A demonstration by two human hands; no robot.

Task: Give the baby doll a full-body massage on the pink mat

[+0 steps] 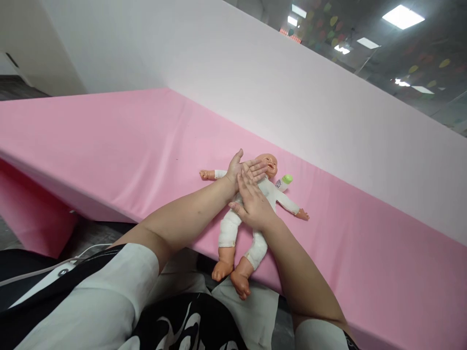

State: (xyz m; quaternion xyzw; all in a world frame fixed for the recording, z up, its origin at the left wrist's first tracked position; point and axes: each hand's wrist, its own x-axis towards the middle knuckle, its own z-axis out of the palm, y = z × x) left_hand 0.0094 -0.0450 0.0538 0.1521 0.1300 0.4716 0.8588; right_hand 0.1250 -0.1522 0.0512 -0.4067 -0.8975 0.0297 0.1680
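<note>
A baby doll [229,228] in a white suit lies on its back on a pink padded surface [120,146], arms spread, its bare feet hanging over the near edge. My left hand [243,169] lies flat and open across the doll's neck and upper chest, fingers pointing at its head. Over the doll's belly rests my right hand [251,206], palm down, its fingertips touching my left hand. Beside the doll's shoulder lies a small bottle [284,181] with a green cap.
A pale pink padded wall [292,92] rises behind the surface. The surface's near edge runs diagonally past my lap, with grey floor [87,236] below. White cloth [255,311] lies under the doll's feet.
</note>
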